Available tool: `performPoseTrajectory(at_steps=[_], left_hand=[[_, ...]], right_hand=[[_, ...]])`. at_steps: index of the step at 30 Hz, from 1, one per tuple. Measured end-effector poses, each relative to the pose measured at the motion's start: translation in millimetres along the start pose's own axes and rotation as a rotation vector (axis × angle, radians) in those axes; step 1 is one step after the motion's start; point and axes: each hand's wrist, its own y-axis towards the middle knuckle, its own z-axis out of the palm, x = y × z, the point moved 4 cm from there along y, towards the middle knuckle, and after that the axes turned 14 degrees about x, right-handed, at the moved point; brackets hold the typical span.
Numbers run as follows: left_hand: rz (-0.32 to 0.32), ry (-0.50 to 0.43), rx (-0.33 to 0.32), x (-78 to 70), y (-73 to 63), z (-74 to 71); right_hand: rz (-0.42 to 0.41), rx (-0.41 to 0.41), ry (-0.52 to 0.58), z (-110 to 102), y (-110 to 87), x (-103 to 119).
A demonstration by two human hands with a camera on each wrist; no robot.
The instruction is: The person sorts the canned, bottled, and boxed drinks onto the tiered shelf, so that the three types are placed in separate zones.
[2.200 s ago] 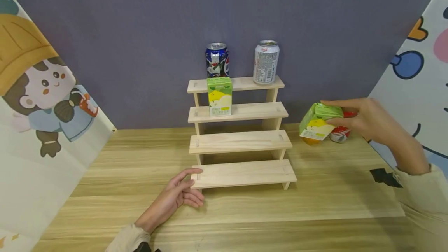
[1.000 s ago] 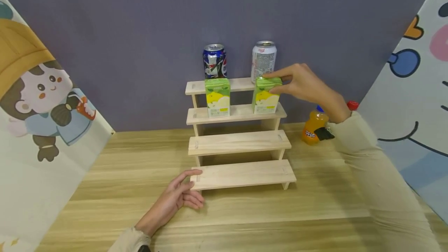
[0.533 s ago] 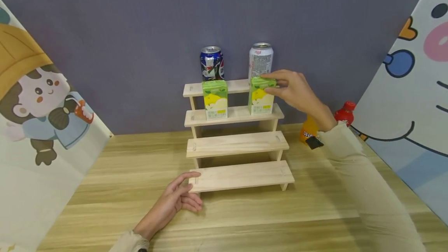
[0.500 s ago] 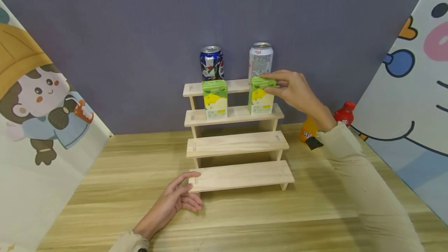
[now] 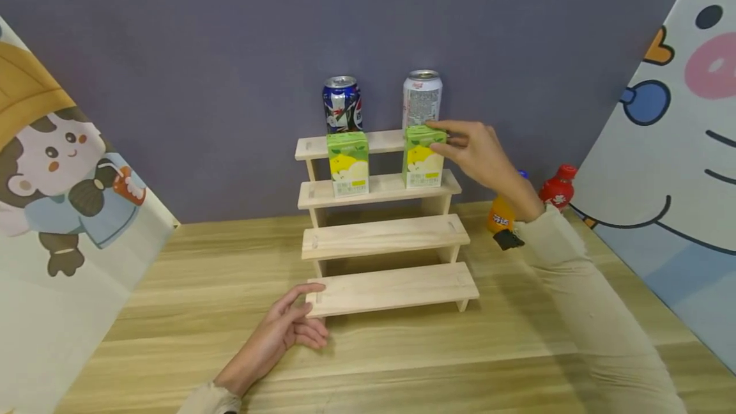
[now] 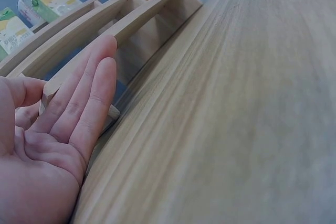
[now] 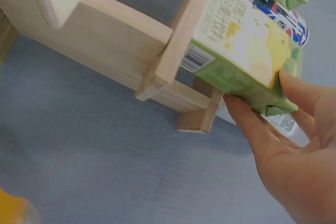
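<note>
A wooden step shelf [image 5: 385, 289] stands on the table. My right hand [image 5: 483, 155] pinches the upper part of a green and yellow juice box [image 5: 422, 158], upright at the right of the second-highest step; the right wrist view shows thumb and fingers on its sides [image 7: 247, 51]. Left of it on that step stands a matching juice box [image 5: 348, 165]. On the top step behind are a blue Pepsi can [image 5: 342, 104] and a white can [image 5: 422, 98], both partly hidden. My left hand [image 5: 276, 331] grips the lowest step's left end between thumb and index finger, other fingers extended.
Right of the shelf, an orange drink bottle [image 5: 501, 213] stands partly hidden behind my right forearm. A red bottle [image 5: 558, 187] is beyond it near the right wall. A dark backdrop [image 5: 241, 82] rises close behind the shelf.
My right hand has carried the juice box from the table's right side onto the second-highest step and still holds it there. My left hand has stayed at the lowest step; the head view shifts slightly.
</note>
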Motion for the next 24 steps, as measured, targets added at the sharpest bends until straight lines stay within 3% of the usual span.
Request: performPoseTrajectory(at_steps=[9,13,18,24], left_hand=[[0.002,0.002,-0.008,5.2,1.1,-0.4],[-0.018,-0.005,-0.022,7.4,-0.7,-0.4],[0.015,-0.011,0.01,6.0,-1.6,-1.2],[0.009,0.0,-0.005,2.6,0.1,-3.3]], right_hand=[[-0.041,-0.068,-0.113,11.5,-24.7,-8.3],[-0.016,-0.103,-0.163,11.6,-46.5,-11.7],[0.023,-0.137,-0.234,5.0,-72.9,-17.2],[0.111,-0.218,-0.29,-6.9,-96.6,-38.2]])
